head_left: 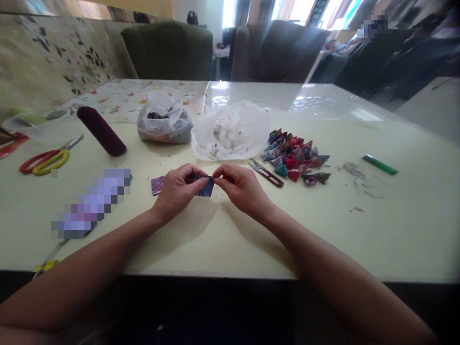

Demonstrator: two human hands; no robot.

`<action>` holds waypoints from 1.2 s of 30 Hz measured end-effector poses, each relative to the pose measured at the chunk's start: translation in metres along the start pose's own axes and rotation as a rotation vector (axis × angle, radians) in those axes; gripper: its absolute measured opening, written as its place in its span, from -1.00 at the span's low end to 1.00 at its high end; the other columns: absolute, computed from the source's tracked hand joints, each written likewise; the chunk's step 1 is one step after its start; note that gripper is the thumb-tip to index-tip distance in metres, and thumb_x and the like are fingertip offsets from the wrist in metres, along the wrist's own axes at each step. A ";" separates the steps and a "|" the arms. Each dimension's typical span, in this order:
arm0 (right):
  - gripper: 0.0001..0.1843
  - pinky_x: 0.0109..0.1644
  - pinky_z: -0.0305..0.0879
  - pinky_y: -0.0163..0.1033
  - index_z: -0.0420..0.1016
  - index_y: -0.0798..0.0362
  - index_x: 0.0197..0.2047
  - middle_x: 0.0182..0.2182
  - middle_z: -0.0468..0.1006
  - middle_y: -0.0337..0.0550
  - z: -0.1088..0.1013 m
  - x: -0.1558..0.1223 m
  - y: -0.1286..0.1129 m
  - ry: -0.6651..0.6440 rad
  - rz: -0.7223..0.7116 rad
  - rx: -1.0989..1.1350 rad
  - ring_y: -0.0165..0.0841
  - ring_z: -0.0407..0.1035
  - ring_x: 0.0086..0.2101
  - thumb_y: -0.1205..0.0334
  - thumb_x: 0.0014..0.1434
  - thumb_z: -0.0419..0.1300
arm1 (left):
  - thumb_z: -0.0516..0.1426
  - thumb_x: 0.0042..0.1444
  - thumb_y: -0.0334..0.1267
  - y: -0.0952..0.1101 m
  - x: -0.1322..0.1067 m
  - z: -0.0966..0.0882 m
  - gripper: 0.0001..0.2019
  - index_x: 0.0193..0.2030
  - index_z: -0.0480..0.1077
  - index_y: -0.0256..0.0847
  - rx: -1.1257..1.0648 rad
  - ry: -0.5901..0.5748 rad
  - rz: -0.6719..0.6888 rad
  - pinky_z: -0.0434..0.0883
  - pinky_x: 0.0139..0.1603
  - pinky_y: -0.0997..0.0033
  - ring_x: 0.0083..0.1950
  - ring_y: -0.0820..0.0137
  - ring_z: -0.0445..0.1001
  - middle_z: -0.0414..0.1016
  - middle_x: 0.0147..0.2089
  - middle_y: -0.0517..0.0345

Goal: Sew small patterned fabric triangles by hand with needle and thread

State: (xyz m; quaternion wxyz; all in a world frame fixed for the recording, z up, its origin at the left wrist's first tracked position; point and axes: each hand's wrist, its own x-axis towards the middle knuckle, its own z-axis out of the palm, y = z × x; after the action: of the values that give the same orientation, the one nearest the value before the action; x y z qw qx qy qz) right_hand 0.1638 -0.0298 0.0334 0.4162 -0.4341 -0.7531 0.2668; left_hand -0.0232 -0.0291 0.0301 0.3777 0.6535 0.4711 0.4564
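Observation:
Between the fingertips of both hands, just above the table, is a small dark blue piece of fabric (205, 187). My left hand (178, 188) pinches it from the left, thumb on top. From the right, the thumb and finger of my right hand (237, 186) close on its upper corner; whether a needle or thread is there is too small to tell. A purple patterned fabric piece (157, 185) lies partly hidden behind my left hand. Right of my right hand rest thread snips (268, 173) and a pile of small stuffed fabric pieces (293, 155) in many colours.
Behind the hands are a white plastic bag (230, 136) with white stuffing and a grey-white bag (164, 122). On the left lie a dark purple cylinder (101, 130), scissors (50, 160) and a blurred-out item with a cable. A green tool (380, 164) and loose threads (359, 178) lie right.

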 end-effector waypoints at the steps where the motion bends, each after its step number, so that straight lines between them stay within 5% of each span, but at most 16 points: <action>1: -0.89 -0.29 0.12 -0.29 0.46 0.06 -0.38 -0.51 0.41 -0.29 0.000 0.000 0.000 0.002 -0.006 -0.008 -0.43 0.22 -0.45 0.36 0.19 0.19 | 0.32 0.04 -0.17 0.000 0.000 0.000 -0.84 -0.33 0.54 -0.23 -0.001 -0.001 0.001 0.45 -0.33 0.39 -0.39 0.39 0.48 0.55 -0.41 0.13; 8: -0.88 -0.28 0.11 -0.27 0.41 0.06 -0.40 -0.50 0.40 -0.28 0.001 -0.001 0.001 0.000 -0.029 -0.040 -0.43 0.21 -0.44 0.38 0.18 0.19 | 0.33 0.03 -0.20 0.002 -0.001 0.001 -0.86 -0.37 0.54 -0.22 0.060 0.014 0.048 0.42 -0.34 0.42 -0.39 0.40 0.45 0.54 -0.42 0.13; 26: -0.89 -0.32 0.08 -0.31 0.50 0.10 -0.40 -0.52 0.38 -0.31 -0.003 0.003 0.004 -0.019 0.018 0.083 -0.48 0.19 -0.45 0.40 0.17 0.25 | 0.41 -0.09 -0.20 -0.001 0.006 -0.002 -0.80 -0.34 0.61 -0.24 -0.350 -0.095 -0.281 0.40 -0.32 0.47 -0.41 0.49 0.47 0.57 -0.42 0.17; 36: -0.81 -0.37 0.03 -0.29 0.44 0.10 -0.46 -0.57 0.33 -0.34 -0.004 0.003 0.004 0.000 0.053 0.057 -0.49 0.15 -0.49 0.33 0.16 0.31 | 0.41 -0.10 -0.20 0.000 0.007 -0.002 -0.79 -0.36 0.61 -0.27 -0.411 -0.090 -0.309 0.36 -0.37 0.49 -0.44 0.50 0.43 0.55 -0.45 0.15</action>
State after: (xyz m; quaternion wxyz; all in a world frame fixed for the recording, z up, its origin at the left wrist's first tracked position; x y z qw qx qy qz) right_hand 0.1676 -0.0254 0.0337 0.4213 -0.4421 -0.7332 0.2991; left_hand -0.0239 -0.0223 0.0319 0.5881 0.5031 0.4455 0.4501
